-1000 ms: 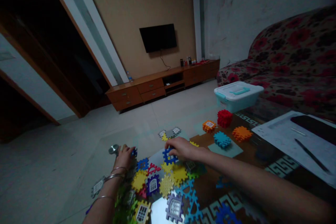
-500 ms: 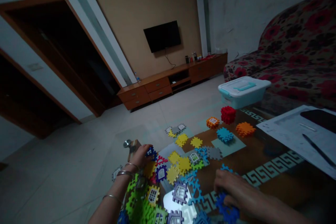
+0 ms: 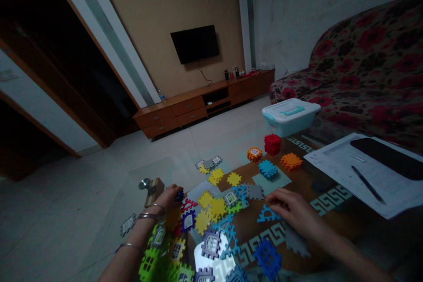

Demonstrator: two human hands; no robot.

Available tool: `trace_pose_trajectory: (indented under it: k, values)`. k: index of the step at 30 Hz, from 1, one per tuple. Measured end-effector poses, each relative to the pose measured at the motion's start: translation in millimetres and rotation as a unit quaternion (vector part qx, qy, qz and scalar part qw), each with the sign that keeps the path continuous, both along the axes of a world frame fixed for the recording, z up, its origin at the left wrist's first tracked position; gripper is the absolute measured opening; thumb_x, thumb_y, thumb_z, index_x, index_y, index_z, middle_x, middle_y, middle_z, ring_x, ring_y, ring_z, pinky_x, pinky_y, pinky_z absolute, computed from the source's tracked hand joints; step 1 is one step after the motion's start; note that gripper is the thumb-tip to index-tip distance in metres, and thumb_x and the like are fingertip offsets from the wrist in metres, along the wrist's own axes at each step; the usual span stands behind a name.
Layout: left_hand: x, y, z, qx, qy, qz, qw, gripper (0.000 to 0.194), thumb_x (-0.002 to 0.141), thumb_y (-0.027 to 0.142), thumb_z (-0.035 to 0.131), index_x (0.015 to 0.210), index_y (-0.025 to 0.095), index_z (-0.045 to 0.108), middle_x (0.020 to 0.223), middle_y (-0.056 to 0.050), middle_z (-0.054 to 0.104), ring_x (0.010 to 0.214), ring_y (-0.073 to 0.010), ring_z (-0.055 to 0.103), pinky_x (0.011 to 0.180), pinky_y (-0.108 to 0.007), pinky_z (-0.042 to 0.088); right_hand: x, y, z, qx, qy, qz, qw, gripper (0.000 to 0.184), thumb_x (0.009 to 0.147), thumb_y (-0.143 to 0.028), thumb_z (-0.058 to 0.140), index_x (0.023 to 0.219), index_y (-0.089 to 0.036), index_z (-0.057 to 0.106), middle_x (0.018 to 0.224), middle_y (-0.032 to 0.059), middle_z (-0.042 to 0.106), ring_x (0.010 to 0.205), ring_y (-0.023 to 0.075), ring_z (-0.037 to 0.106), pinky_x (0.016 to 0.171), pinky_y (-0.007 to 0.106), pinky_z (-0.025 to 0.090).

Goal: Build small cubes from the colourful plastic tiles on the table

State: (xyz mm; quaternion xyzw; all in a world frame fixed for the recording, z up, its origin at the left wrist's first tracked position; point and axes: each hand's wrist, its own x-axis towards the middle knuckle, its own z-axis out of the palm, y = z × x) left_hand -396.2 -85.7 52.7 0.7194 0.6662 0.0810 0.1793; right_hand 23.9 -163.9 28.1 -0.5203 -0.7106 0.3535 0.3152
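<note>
On the left, my left hand [image 3: 170, 196] is closed with a small dark blue interlocking tile [image 3: 179, 195] at its fingertips. My right hand [image 3: 291, 206] hovers beside a light blue triangular piece [image 3: 267, 214], its fingers bent, thumb apart and nothing visible in them. A blue window tile [image 3: 267, 257] lies on the table nearer to me. Between the hands are yellow tiles [image 3: 206, 210], a purple window tile [image 3: 188, 220], a red arched piece [image 3: 188, 205] and a lilac window tile [image 3: 211, 244]. Green tiles [image 3: 150, 263] are heaped below my left forearm.
Stacks of red [image 3: 272, 144], orange [image 3: 291, 161] and turquoise tiles [image 3: 268, 169] stand farther back on the glass table. Behind them is a lidded storage box [image 3: 291, 116]. Papers [image 3: 330, 163] with a pen [image 3: 368, 184] lie at the right. A floral sofa [image 3: 360, 75] stands beyond.
My right hand has moved away from the blue window tile toward the light blue triangular piece, leaving the tile on the table. The camera has turned slightly right.
</note>
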Motion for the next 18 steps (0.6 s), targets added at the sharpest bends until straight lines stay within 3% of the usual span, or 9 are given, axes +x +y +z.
trace_pose_trajectory:
  k: [3, 7, 14, 18]
  values:
    - [10, 0, 3.6, -0.024, 0.073, -0.007, 0.997, 0.048, 0.055, -0.003, 0.063, 0.098, 0.017, 0.067, 0.092, 0.0, 0.063, 0.085, -0.0156, 0.054, 0.082, -0.022, 0.038, 7, -1, -5.4, -0.001, 0.021, -0.037, 0.999, 0.018, 0.084, -0.026, 0.052, 0.084, -0.019, 0.068, 0.087, 0.0055, 0.068, 0.079, 0.02, 0.063, 0.072, 0.031, 0.047]
    - [24, -3, 4.9, -0.014, 0.155, 0.014, 0.988, 0.036, 0.069, 0.004, 0.057, 0.1, 0.021, 0.063, 0.094, 0.0, 0.06, 0.085, -0.0144, 0.05, 0.078, -0.021, 0.032, 7, -3, -10.1, -0.001, 0.035, -0.042, 0.998, 0.018, 0.083, -0.026, 0.052, 0.083, -0.019, 0.069, 0.087, 0.0059, 0.069, 0.08, 0.0203, 0.063, 0.072, 0.03, 0.047]
    - [31, 2, 4.6, 0.006, 0.156, 0.055, 0.986, 0.024, 0.065, 0.002, 0.055, 0.078, 0.022, 0.052, 0.079, 0.006, 0.052, 0.079, -0.0118, 0.045, 0.075, -0.02, 0.027, 6, 2, -16.0, 0.011, 0.039, -0.036, 0.999, 0.017, 0.083, -0.02, 0.051, 0.082, -0.018, 0.068, 0.088, 0.0067, 0.07, 0.083, 0.0207, 0.065, 0.074, 0.029, 0.047]
    - [49, 2, 12.2, 0.005, 0.136, 0.056, 0.989, 0.017, 0.069, 0.007, 0.057, 0.075, 0.022, 0.05, 0.078, 0.006, 0.049, 0.076, -0.0112, 0.046, 0.072, -0.021, 0.029, 4, 4, -20.6, 0.012, 0.049, -0.037, 0.998, 0.017, 0.083, -0.017, 0.051, 0.082, -0.018, 0.067, 0.088, 0.0067, 0.07, 0.084, 0.0202, 0.065, 0.075, 0.029, 0.047]
